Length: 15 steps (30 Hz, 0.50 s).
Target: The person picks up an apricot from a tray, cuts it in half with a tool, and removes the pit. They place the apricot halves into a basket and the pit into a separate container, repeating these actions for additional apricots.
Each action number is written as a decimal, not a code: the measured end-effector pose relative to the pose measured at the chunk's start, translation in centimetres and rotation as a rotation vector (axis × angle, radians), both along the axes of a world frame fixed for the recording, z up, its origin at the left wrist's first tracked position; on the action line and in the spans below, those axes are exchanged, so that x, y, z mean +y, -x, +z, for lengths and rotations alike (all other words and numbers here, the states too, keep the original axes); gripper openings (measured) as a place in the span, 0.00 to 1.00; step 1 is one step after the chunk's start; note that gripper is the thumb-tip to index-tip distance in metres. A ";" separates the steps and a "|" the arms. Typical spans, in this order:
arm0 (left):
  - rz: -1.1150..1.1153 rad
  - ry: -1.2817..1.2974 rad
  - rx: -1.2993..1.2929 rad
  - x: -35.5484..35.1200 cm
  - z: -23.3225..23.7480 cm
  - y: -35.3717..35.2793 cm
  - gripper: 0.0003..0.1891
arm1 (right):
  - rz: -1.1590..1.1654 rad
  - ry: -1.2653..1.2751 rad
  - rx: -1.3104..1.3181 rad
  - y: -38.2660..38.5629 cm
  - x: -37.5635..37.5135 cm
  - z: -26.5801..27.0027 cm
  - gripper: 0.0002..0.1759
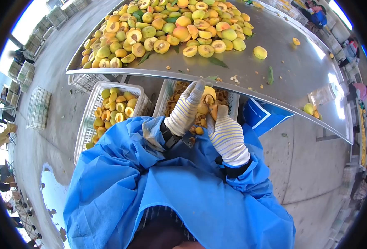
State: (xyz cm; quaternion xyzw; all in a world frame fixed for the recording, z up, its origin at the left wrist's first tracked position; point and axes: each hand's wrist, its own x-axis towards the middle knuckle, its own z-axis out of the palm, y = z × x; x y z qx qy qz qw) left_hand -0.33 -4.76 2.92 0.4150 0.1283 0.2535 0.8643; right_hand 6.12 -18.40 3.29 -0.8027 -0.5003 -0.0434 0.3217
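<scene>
In striped work gloves, my hands meet just below the metal table's (287,89) front edge. My left hand (184,110) is closed, its fingers together against a yellow peach half (208,92). My right hand (228,135) grips a small brown-orange tool with a looped end (211,107), which touches the peach. Beneath them stands a white crate (162,99) with brown pits and scraps in it, partly hidden by my hands. On the table lies a large heap of peaches (167,31), many cut in half with pits showing.
To the left, another white crate (86,124) holds yellow peach halves (116,106). A blue bag or box (260,116) stands under the table at right. A clear plastic container (322,94) and a few fruits (310,110) sit near the table's right end. Other people work farther off.
</scene>
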 end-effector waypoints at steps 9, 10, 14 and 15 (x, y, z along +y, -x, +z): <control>0.024 -0.168 0.108 0.9 -1.5 -0.1 0.26 | 0.161 -0.058 0.333 -0.5 0.1 -2.3 0.17; -0.005 -0.222 0.138 1.3 -1.3 0.0 0.26 | 0.173 -0.010 0.327 -0.7 0.1 -2.2 0.17; -0.173 -0.093 0.236 2.5 -1.2 0.2 0.29 | 0.189 -0.006 0.318 -0.8 0.0 -2.5 0.18; -0.133 -0.108 0.198 2.4 -1.6 0.1 0.28 | 0.192 -0.053 0.316 -0.5 0.3 -3.1 0.18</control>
